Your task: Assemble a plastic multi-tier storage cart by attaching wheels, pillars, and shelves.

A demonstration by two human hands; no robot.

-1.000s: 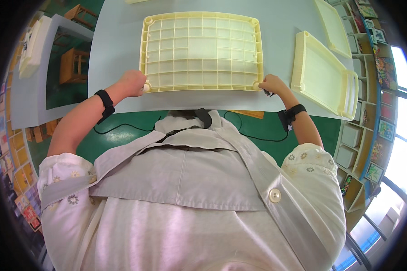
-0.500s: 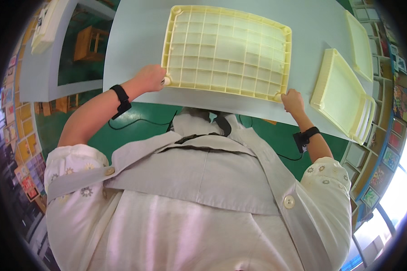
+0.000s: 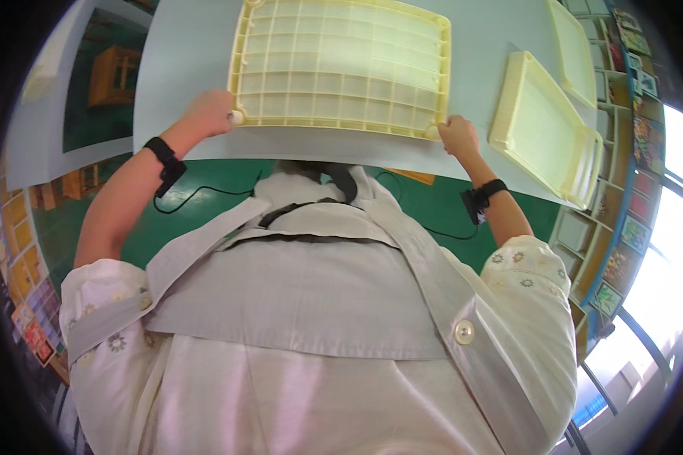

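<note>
A cream-yellow plastic tray (image 3: 341, 72) with a ribbed grid across its face lies near the front edge of the pale grey table (image 3: 178, 68). It looks turned underside up, with round sockets at its corners. My left hand (image 3: 214, 110) is closed on the near left corner, where a small pale rounded end shows beside the fingers. At the near right corner, my right hand (image 3: 458, 136) grips the tray next to another round socket. Both wrists wear black straps with small devices.
To the right on the table sits a similar cream tray (image 3: 542, 133) with a slotted side. Behind it is another cream panel (image 3: 574, 53). Shelves (image 3: 584, 227) line the right. A wooden chair (image 3: 112, 76) stands left, and dark cables (image 3: 205, 193) hang below the table edge.
The whole scene has shifted up and to the left in the picture, table and trays together. Both hands keep hold of the same tray corners.
</note>
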